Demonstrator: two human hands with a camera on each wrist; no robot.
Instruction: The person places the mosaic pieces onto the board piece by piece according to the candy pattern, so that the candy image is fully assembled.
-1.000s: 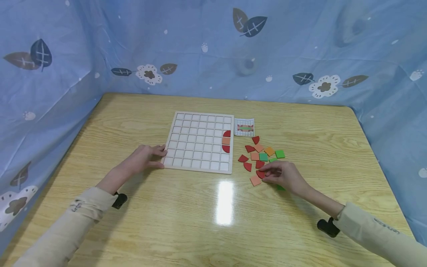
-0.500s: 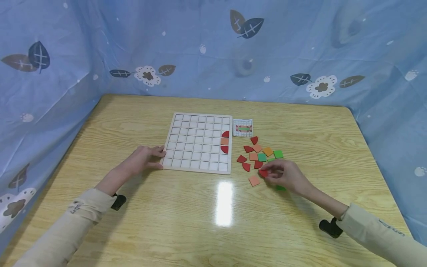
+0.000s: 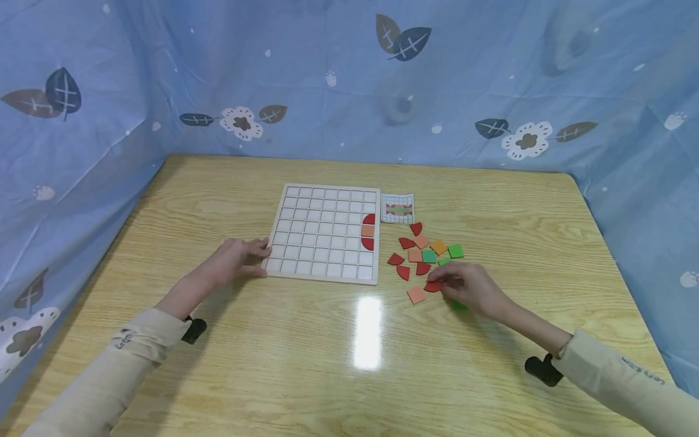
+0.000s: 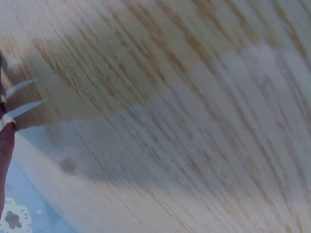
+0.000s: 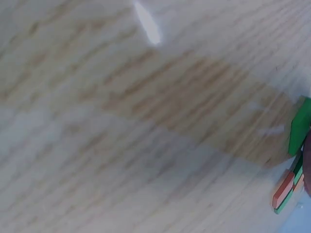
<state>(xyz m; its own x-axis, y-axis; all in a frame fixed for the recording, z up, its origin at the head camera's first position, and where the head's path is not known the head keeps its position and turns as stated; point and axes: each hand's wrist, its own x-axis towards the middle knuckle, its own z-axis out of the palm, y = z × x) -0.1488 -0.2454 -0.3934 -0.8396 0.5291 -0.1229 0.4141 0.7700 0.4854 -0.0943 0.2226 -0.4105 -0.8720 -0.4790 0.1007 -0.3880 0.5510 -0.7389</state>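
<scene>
A square grid board of pale wood lies on the table. My left hand rests at its near left corner, fingertips on the left edge and thumb at the corner. On the board's right side, two red quarter-circle tiles stand above and below an orange square tile. Right of the board, my right hand pinches another red quarter-circle tile between fingertips and thumb, low over the table. A green tile is partly hidden under that hand. Another green tile shows at the edge of the right wrist view.
A small printed pattern card lies against the board's right edge. Several loose red, orange and green tiles are scattered between card and right hand. The wooden table ends at a blue patterned cloth behind.
The red quarter-circle tile at my right fingertips has been turned and shifted slightly right, away from the orange square near it. The left hand stays on the board's corner.
</scene>
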